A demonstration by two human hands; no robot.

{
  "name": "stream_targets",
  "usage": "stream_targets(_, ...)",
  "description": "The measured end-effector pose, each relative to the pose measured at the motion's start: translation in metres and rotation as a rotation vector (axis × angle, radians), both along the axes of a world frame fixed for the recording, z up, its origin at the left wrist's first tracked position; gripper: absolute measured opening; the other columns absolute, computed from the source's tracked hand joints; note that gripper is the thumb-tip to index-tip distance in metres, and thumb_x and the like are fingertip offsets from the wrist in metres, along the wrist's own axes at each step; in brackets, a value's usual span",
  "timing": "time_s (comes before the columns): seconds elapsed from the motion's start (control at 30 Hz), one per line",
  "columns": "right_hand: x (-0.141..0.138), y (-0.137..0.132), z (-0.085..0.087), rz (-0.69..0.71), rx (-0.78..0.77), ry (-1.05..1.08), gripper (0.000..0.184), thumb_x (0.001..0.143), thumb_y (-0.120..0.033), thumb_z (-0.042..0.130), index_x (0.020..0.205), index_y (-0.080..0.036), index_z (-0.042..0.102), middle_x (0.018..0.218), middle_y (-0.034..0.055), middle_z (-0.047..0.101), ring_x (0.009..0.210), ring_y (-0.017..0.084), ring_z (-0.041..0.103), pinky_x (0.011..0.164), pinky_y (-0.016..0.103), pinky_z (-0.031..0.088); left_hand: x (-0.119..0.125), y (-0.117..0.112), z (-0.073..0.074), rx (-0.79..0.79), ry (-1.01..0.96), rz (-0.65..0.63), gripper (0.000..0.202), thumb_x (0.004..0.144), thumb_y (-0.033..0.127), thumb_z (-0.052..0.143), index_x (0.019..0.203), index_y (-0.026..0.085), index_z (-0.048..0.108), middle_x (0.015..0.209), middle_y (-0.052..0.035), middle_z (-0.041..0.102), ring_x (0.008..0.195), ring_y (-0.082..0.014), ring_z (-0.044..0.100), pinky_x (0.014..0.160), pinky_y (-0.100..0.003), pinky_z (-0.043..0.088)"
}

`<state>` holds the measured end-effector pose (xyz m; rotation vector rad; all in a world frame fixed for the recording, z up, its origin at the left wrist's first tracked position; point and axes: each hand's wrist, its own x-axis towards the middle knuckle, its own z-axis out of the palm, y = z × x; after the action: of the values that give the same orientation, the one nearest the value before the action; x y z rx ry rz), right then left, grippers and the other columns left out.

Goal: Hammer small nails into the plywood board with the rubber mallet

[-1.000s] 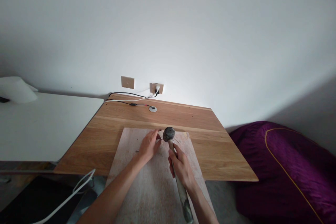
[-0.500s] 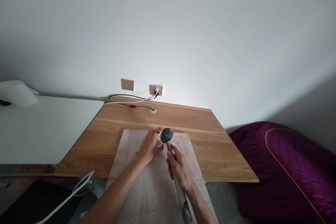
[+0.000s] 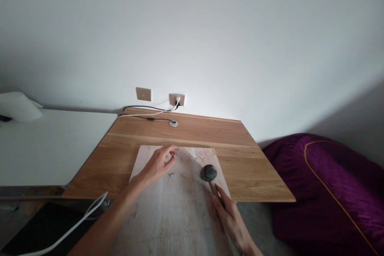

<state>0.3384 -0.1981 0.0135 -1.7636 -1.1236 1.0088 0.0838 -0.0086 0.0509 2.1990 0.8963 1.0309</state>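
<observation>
A pale worn wooden board point(image 3: 177, 208) lies on the oak desk point(image 3: 240, 168) in front of me. My right hand point(image 3: 231, 218) is closed around the handle of a hammer, whose dark round head point(image 3: 209, 173) rests near the board's right edge. My left hand point(image 3: 159, 162) hovers over the far left part of the board with its fingertips pinched together; what they hold, if anything, is too small to make out. Several small nails point(image 3: 171, 175) lie or stand on the board between the two hands.
A white table point(image 3: 51, 144) adjoins the desk on the left. Black and white cables point(image 3: 147, 113) run from a wall socket point(image 3: 177, 99) to a round grommet point(image 3: 173, 123). A purple beanbag point(image 3: 324, 192) sits on the right. A white cable point(image 3: 75, 226) hangs at lower left.
The hammer head has swung away from my left hand, down and to the right. My left hand shifted left and lifted off the nail it was steadying.
</observation>
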Motion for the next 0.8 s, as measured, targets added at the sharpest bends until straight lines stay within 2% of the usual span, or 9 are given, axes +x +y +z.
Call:
stream_targets(0.07,0.0,-0.001,-0.002,0.001,-0.018,0.061,0.081,0.091,-0.076,0.054,0.141,-0.012,0.057,0.056,-0.0052,0.053,0.042,0.012,0.044,0.04,0.023,0.035,-0.026,-0.004,0.001,0.016,0.093,-0.028,0.031,0.093,0.012,0.053,0.119,0.023,0.065,0.106,-0.0042,0.074,0.099,-0.0176,0.07,0.09,-0.031,0.054)
stream_targets(0.17,-0.002,-0.001,-0.004,-0.013,-0.029,0.121,0.083,0.091,-0.076,0.054,0.144,-0.013,0.053,0.055,-0.0066,0.049,0.041,0.011,0.041,0.039,0.023,0.033,-0.059,-0.012,-0.009,0.052,0.266,-0.047,0.038,0.089,0.01,0.058,0.124,0.025,0.065,0.116,-0.0044,0.072,0.106,-0.0202,0.069,0.094,-0.034,0.055)
stream_targets(0.27,-0.004,-0.001,-0.007,-0.029,-0.016,0.16,0.081,0.091,-0.076,0.055,0.143,-0.014,0.052,0.056,-0.0066,0.05,0.04,0.011,0.041,0.037,0.022,0.033,-0.074,-0.019,-0.02,0.095,0.395,0.005,0.04,0.085,0.008,0.061,0.121,0.025,0.067,0.114,-0.0046,0.072,0.106,-0.0232,0.069,0.094,-0.037,0.056)
stream_targets(0.33,-0.005,-0.001,-0.008,-0.033,-0.013,0.188,0.08,0.09,-0.075,0.056,0.142,-0.014,0.051,0.055,-0.0069,0.049,0.04,0.011,0.041,0.037,0.021,0.032,-0.072,-0.022,-0.022,0.117,0.466,0.026,0.039,0.084,0.005,0.061,0.118,0.023,0.068,0.11,-0.0051,0.073,0.103,-0.0243,0.069,0.092,-0.038,0.056)
stream_targets(0.47,-0.008,0.0,-0.006,-0.073,-0.021,0.221,0.082,0.088,-0.075,0.061,0.143,-0.015,0.05,0.057,-0.007,0.049,0.041,0.01,0.042,0.037,0.021,0.032,-0.056,-0.023,-0.018,0.156,0.562,0.049,0.034,0.086,0.006,0.062,0.115,0.021,0.068,0.107,-0.007,0.072,0.1,-0.0263,0.068,0.089,-0.039,0.056)
stream_targets(0.63,-0.01,0.0,-0.004,-0.09,-0.011,0.228,0.084,0.085,-0.076,0.063,0.14,-0.014,0.053,0.057,-0.0068,0.049,0.04,0.01,0.041,0.036,0.021,0.032,-0.039,-0.014,-0.015,0.187,0.597,0.089,0.024,0.088,0.005,0.059,0.103,0.02,0.069,0.102,-0.0069,0.07,0.097,-0.0254,0.067,0.087,-0.037,0.054)
stream_targets(0.8,-0.007,0.0,-0.008,-0.075,0.008,0.211,0.082,0.086,-0.077,0.062,0.139,-0.015,0.055,0.056,-0.0061,0.051,0.039,0.01,0.04,0.036,0.022,0.031,-0.032,-0.004,-0.016,0.203,0.686,0.066,0.023,0.086,0.001,0.057,0.094,0.019,0.068,0.096,-0.0055,0.069,0.093,-0.0241,0.067,0.085,-0.036,0.052)
